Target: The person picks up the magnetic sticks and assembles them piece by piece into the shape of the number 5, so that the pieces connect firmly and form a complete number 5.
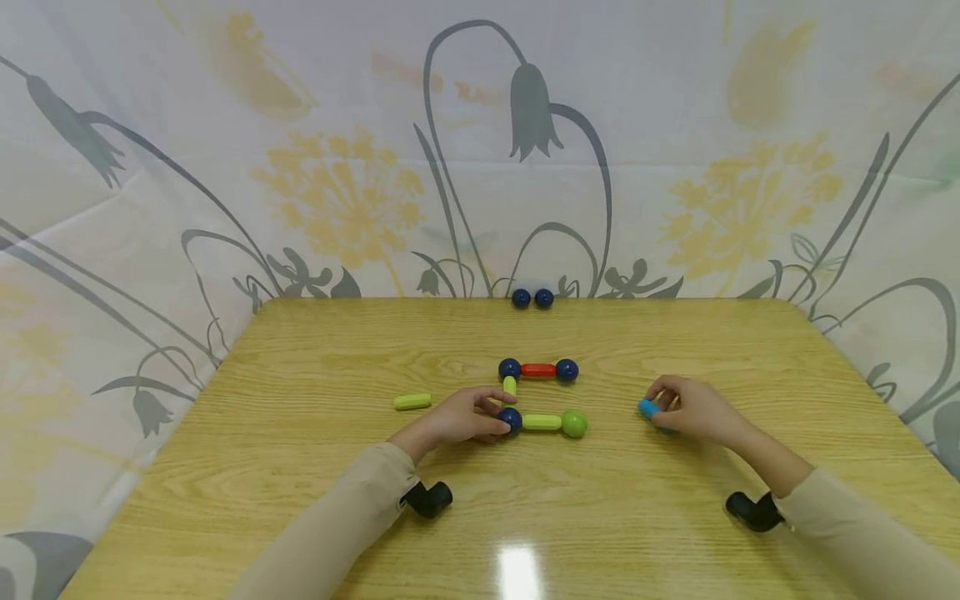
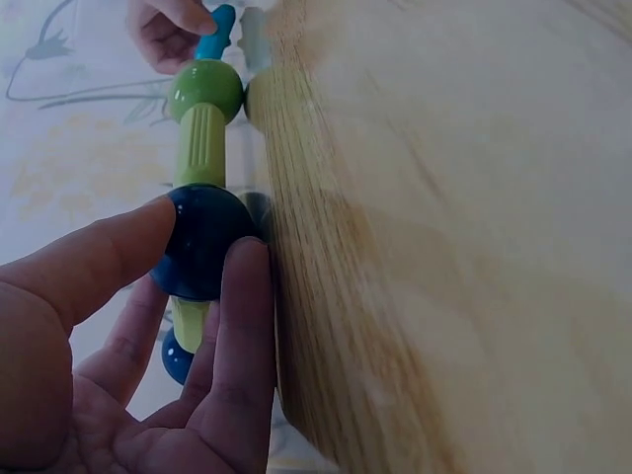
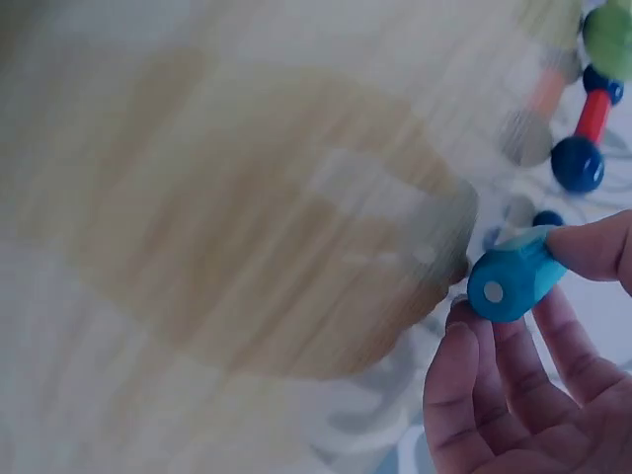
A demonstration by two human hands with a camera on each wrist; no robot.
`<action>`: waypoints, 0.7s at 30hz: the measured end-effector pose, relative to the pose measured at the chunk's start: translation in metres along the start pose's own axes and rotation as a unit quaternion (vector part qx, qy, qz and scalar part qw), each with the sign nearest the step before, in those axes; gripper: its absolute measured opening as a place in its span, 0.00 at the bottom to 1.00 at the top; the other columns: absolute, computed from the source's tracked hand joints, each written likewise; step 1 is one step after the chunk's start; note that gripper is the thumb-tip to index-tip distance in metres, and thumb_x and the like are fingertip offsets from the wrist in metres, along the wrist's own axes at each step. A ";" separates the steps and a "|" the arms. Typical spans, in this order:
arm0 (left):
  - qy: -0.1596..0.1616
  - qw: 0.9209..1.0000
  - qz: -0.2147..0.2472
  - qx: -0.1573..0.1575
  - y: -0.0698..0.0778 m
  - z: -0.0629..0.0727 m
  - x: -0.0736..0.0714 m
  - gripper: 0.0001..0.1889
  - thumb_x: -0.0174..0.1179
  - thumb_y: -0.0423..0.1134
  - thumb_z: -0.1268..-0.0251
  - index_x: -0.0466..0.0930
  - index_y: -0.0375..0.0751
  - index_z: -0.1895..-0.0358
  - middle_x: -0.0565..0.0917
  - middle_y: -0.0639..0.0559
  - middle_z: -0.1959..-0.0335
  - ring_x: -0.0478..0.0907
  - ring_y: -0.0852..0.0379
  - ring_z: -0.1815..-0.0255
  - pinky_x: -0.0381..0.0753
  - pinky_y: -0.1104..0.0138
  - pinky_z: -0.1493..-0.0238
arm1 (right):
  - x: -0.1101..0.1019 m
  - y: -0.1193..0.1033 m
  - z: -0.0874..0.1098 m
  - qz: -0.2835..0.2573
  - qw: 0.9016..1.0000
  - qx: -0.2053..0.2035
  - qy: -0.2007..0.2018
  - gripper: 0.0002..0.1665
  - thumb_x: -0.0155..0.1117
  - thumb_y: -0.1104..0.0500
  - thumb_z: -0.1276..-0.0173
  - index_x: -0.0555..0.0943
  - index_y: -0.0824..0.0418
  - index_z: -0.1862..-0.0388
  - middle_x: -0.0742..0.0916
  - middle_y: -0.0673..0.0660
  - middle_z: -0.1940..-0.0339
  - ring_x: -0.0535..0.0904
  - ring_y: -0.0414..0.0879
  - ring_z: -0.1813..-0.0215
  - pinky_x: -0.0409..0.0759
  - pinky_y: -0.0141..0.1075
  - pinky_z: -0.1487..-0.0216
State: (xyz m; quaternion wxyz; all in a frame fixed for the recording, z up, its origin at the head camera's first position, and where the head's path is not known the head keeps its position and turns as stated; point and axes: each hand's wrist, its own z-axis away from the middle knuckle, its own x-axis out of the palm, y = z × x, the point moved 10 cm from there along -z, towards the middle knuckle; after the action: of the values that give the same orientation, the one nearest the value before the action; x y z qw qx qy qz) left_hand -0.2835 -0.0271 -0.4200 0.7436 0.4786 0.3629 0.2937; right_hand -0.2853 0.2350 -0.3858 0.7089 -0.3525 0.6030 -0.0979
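On the table lies a joined shape of balls and rods. My left hand (image 1: 468, 415) holds its near-left dark blue ball (image 2: 204, 242) between thumb and fingers. From that ball a yellow-green rod (image 1: 542, 422) runs right to a green ball (image 1: 574, 423). Another yellow-green rod (image 1: 510, 387) leads back to a dark blue ball (image 1: 509, 369), partly behind my fingers. A red rod (image 1: 537, 370) links that one to a further dark blue ball (image 1: 567, 371). Off to the right, my right hand (image 1: 693, 407) pinches a light blue rod (image 3: 515, 275), its round end showing a pale dot.
A loose yellow-green rod (image 1: 412, 402) lies left of my left hand. Two dark blue balls (image 1: 521, 298) sit side by side at the far edge of the wooden table (image 1: 600, 533). Behind it hangs a flower-patterned cloth (image 1: 480, 208).
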 end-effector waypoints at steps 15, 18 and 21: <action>-0.007 1.000 0.016 0.005 -0.001 -0.001 0.001 0.21 0.61 0.29 0.39 0.73 0.38 0.41 0.74 0.41 0.52 0.80 0.53 0.61 0.82 0.63 0.60 | 0.043 -0.045 -0.002 -0.069 0.992 -0.048 -0.091 0.26 0.62 0.63 0.37 0.68 0.72 0.43 0.76 0.52 0.72 0.75 0.41 0.77 0.74 0.32 0.77; -0.009 1.000 0.019 0.005 -0.002 -0.001 0.002 0.22 0.61 0.29 0.39 0.73 0.38 0.41 0.73 0.41 0.52 0.80 0.53 0.61 0.82 0.63 0.60 | 0.050 -0.052 -0.002 -0.077 0.990 -0.047 -0.105 0.28 0.62 0.63 0.38 0.67 0.72 0.41 0.77 0.52 0.72 0.76 0.41 0.76 0.74 0.32 0.76; -0.009 1.000 0.014 0.006 -0.002 -0.002 0.002 0.22 0.61 0.30 0.39 0.73 0.38 0.40 0.74 0.41 0.52 0.80 0.53 0.61 0.82 0.63 0.60 | 0.056 -0.056 -0.003 -0.099 0.988 -0.040 -0.114 0.32 0.64 0.63 0.39 0.64 0.72 0.39 0.78 0.53 0.73 0.76 0.43 0.75 0.76 0.33 0.76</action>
State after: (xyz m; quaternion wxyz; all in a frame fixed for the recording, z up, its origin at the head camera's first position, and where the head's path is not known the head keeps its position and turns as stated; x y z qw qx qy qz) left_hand -0.2837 -0.0260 -0.4228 0.7397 0.4910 0.3513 0.2972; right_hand -0.2578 0.1607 -0.3953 0.7449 -0.4475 0.4841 -0.1022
